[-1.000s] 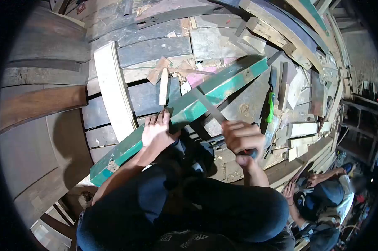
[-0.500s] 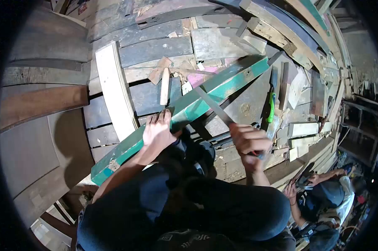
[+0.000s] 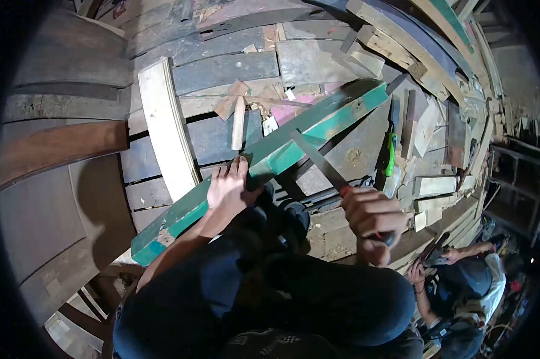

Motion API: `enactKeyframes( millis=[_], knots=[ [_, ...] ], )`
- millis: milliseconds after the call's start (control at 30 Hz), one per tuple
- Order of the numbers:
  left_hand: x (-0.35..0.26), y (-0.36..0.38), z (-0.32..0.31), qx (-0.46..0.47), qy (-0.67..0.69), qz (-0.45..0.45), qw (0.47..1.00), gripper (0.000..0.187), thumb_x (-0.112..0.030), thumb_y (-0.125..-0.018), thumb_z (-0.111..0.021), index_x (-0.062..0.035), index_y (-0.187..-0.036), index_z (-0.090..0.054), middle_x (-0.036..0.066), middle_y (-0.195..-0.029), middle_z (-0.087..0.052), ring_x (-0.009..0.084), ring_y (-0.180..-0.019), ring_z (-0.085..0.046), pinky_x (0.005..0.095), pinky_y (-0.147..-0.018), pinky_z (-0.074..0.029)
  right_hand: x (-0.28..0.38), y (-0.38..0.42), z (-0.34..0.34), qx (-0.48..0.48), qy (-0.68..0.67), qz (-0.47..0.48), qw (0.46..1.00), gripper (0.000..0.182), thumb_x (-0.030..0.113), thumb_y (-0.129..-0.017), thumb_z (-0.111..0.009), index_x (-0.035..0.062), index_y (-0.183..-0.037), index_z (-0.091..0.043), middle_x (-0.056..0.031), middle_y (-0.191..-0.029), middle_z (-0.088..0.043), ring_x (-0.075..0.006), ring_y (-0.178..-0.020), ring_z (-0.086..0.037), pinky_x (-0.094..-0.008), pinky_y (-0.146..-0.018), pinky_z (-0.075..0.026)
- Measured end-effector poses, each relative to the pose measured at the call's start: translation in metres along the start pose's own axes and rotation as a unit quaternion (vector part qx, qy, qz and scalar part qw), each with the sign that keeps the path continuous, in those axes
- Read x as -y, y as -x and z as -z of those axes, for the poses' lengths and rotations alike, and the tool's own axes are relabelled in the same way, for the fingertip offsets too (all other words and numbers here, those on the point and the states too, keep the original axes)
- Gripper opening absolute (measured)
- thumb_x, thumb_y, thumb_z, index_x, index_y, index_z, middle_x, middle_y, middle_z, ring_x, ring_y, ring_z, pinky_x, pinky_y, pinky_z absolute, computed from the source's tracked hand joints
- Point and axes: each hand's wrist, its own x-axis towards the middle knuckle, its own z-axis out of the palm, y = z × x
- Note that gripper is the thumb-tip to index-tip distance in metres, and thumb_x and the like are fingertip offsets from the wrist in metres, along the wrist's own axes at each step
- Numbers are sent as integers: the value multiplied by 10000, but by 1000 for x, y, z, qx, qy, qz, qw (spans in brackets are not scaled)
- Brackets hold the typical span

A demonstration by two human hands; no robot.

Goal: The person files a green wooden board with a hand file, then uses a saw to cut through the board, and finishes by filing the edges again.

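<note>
A long wooden beam [image 3: 344,122] with worn green paint lies at a slant across my knees and the wood pieces in front. My left hand [image 3: 229,182] grips it near its middle, fingers over the top face and thumb on the near side. My right hand [image 3: 374,218] is closed around the red and black handle of a narrow, flat metal tool that looks like a file [image 3: 324,163]. The file's blunt tip rests against the beam's upper edge, to the right of my left hand. Fine details of its blade are too small to make out.
A pale plank [image 3: 165,128] and a short wooden stick [image 3: 238,124] lie beyond the beam. To the right is a tool with a bright green handle [image 3: 391,154]. Stacked timber [image 3: 401,45] stands at the back right. Another person [image 3: 461,281] sits at the lower right.
My right hand has drawn the file back, down and to the right, so less of it overlaps the beam. My left hand stays in its place on the beam.
</note>
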Motion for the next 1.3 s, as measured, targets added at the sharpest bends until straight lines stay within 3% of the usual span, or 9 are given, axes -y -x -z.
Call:
enactKeyframes(
  millis=[133, 367, 533, 600, 800, 933, 1133, 1233, 1300],
  knots=[
    [-4, -4, 3, 76, 11, 35, 996, 926, -523, -728, -847, 42, -1395, -539, 231, -1375, -652, 386, -1199, -659, 505, -1094, -464, -35, 17, 4, -35, 73, -55, 995, 301, 217, -693, -665, -18, -591, -508, -121, -565, -494, -280, -481, -462, -434, -561, -415],
    [-2, -1, 4, 33, 0, 15, 999, 922, -509, -696, -875, 41, -1372, -573, 220, -1337, -679, 377, -1154, -685, 492, -1070, -478, -8, 11, 7, -6, 15, -33, 999, 238, 172, -648, -653, -17, -599, -517, -117, -577, -516, -275, -499, -480, -439, -585, -422],
    [-5, -3, 3, 28, 1, 13, 1000, 868, -463, -692, -883, 53, -1326, -594, 237, -1287, -698, 376, -1110, -704, 466, -1050, -491, -20, 13, 6, -60, 34, -62, 996, 225, 154, -654, -636, -34, -602, -525, -119, -574, -512, -286, -522, -497, -447, -610, -434],
    [1, 0, 3, 9, -28, -23, 999, 960, -549, -677, -883, 39, -1364, -562, 211, -1300, -695, 337, -1113, -705, 477, -1050, -481, -11, 5, 10, 35, 8, -7, 999, 228, 159, -639, -642, -26, -582, -521, -109, -555, -502, -274, -490, -481, -430, -568, -421],
    [-4, -4, 2, 48, 6, 12, 999, 926, -540, -723, -855, 45, -1374, -553, 220, -1313, -683, 362, -1154, -681, 482, -1083, -455, -50, 23, 6, 62, 119, -43, 990, 186, 140, -557, -621, -9, -638, -545, -117, -636, -511, -307, -584, -499, -409, -602, -418],
    [4, 0, 2, 17, 3, -3, 1000, 918, -484, -716, -861, 51, -1397, -553, 232, -1302, -688, 372, -1140, -687, 470, -1086, -460, -6, 1, 6, 57, 54, 15, 997, 207, 139, -575, -623, -37, -596, -516, -109, -578, -501, -285, -485, -470, -406, -547, -395],
    [-5, -7, 10, 63, 18, 30, 997, 857, -468, -695, -875, 32, -1336, -605, 226, -1264, -705, 363, -1091, -710, 467, -1064, -477, -23, 21, 19, -80, 56, -47, 994, 234, 159, -626, -636, -36, -602, -509, -111, -576, -493, -282, -528, -481, -440, -588, -410],
    [-3, -1, 2, -9, -14, -11, 1000, 906, -507, -674, -886, 37, -1339, -599, 199, -1270, -713, 358, -1111, -704, 467, -1028, -500, 2, 9, 12, -4, 40, -34, 999, 254, 182, -639, -653, -31, -600, -520, -116, -576, -511, -276, -506, -482, -443, -581, -411],
    [-3, -4, 2, 11, -5, 13, 1000, 901, -508, -676, -884, 37, -1337, -601, 198, -1270, -712, 352, -1118, -704, 467, -1028, -500, -8, 16, 14, -7, 42, -31, 999, 248, 176, -642, -646, -32, -609, -515, -123, -589, -516, -283, -525, -478, -449, -604, -424]
  ],
)
